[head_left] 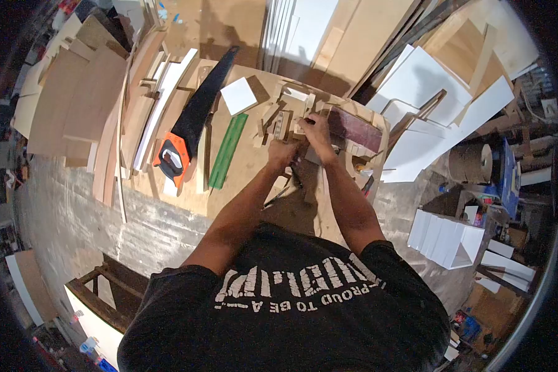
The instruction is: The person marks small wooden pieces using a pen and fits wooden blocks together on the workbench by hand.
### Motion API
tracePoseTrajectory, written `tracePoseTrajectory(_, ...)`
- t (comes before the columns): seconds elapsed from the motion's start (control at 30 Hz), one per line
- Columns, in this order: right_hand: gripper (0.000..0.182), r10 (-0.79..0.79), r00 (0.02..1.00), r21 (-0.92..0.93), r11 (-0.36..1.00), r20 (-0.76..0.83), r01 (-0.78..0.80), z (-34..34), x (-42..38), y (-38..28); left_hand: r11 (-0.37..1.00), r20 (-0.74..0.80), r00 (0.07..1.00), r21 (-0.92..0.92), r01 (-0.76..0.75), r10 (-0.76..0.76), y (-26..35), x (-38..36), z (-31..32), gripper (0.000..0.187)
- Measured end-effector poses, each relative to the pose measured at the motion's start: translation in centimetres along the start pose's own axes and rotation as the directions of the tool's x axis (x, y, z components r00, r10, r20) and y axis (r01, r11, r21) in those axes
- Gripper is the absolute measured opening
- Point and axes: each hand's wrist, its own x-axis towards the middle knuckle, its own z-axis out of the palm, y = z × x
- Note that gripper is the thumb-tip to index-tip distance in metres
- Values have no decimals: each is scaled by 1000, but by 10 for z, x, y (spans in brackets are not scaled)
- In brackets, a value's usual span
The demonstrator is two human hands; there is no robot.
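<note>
My left hand [283, 153] is closed at the middle of the wooden worktable [186, 197], beside small wood pieces; what its fingers hold is hidden. Just to its right and a little higher, my right hand [317, 132] has its fingers pinched at the edge of the small wood pieces, and anything between them is too small to tell. A slotted wood piece [281, 125] lies above my left hand. Below the hands is a thin dark tool [297, 176], partly in shadow. A reddish-brown block [355, 131] lies right of my right hand.
A handsaw with an orange handle [173, 157], a green strip [228, 150] and a white square [239, 96] lie left of the hands. Wood boards [74, 93] are stacked at far left. White panels [421, 93] lean at right, above a white box [446, 239] on the floor.
</note>
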Motion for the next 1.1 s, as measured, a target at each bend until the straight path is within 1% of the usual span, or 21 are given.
tracePoseTrajectory(0.03, 41, 9, 1000, 9, 1000, -11, -9, -2, -4, -6, 1000, 29, 1000, 21, 0, -1, 10, -16, -6, 37)
tracePoseTrajectory(0.1, 41, 32, 999, 24, 999, -29, -32, -7, -18, -16, 989, 150, 984, 96, -110, 95, 27, -52, -25, 34)
tracePoseTrajectory(0.13, 39, 44, 999, 129, 991, 16, -46, -10, -25, -16, 978, 213, 968, 128, -163, 134, 25, -65, -34, 34)
tracePoseTrajectory(0.2, 36, 60, 992, 333, 938, 109, -93, -21, -43, -12, 970, 220, 971, 198, -141, 96, 4, -82, -55, 34)
tracePoseTrajectory(0.23, 34, 74, 992, 323, 941, 107, -105, -26, -59, -13, 963, 224, 971, 235, -133, 80, -7, -89, -67, 35)
tracePoseTrajectory(0.3, 31, 99, 991, 307, 944, 92, -123, -36, -98, -14, 931, 256, 961, 316, -182, 101, -36, -106, -96, 39)
tracePoseTrajectory(0.37, 31, 40, 976, 269, 958, 213, -98, -25, -123, 9, 939, 180, 984, 336, -69, 8, -52, -130, -117, 35)
tracePoseTrajectory(0.4, 30, 14, 962, 249, 965, 274, -85, -18, -131, 24, 945, 140, 989, 316, -85, 43, -63, -137, -125, 37)
tracePoseTrajectory(0.47, 27, 61, 957, 104, 990, 282, -93, 2, -138, 46, 953, 50, 993, 277, -120, 110, -88, -144, -137, 41)
tracePoseTrajectory(0.53, 20, 132, 961, 94, 983, 241, -158, 0, -152, 4, 892, -38, 968, 398, -215, 250, -102, -141, -144, 38)
tracePoseTrajectory(0.57, 18, 33, 993, 124, 991, 114, -47, 11, -152, 10, 851, -71, 943, 459, -257, 324, -109, -137, -147, 36)
tracePoseTrajectory(0.6, 17, -66, 998, 136, 988, -20, 69, 24, -145, 23, 775, -55, 893, 524, -354, 446, -117, -132, -149, 30)
tracePoseTrajectory(0.63, 15, -164, 974, 131, 974, -155, 185, 28, -138, 23, 775, -62, 882, 509, -375, 467, -115, -134, -149, 28)
tracePoseTrajectory(0.67, 13, -151, 969, 179, 966, -193, 186, 26, -130, 24, 776, -71, 870, 492, -395, 488, -113, -136, -147, 27)
tracePoseTrajectory(0.7, 12, -122, 966, 140, 978, -227, 157, 22, -120, 22, 776, -81, 857, 475, -416, 510, -108, -138, -146, 25)
tracePoseTrajectory(0.77, 12, -67, 954, 65, 994, -292, 90, 13, -98, 22, 786, -89, 867, 474, -397, 491, -99, -148, -144, 25)
tracePoseTrajectory(0.87, 14, -215, 896, -55, 976, -389, 210, 24, -62, 54, 803, -104, 866, 441, -400, 488, -108, -154, -147, 25)
tracePoseTrajectory(0.97, 17, -145, 930, -73, 989, -338, 128, 20, -48, 51, 821, -141, 871, 431, -375, 471, -118, -163, -157, 24)
tracePoseTrajectory(1.1, 15, -201, 909, -76, 980, -365, 186, 31, -37, 67, 857, -201, 874, 383, -345, 442, -130, -163, -176, 24)
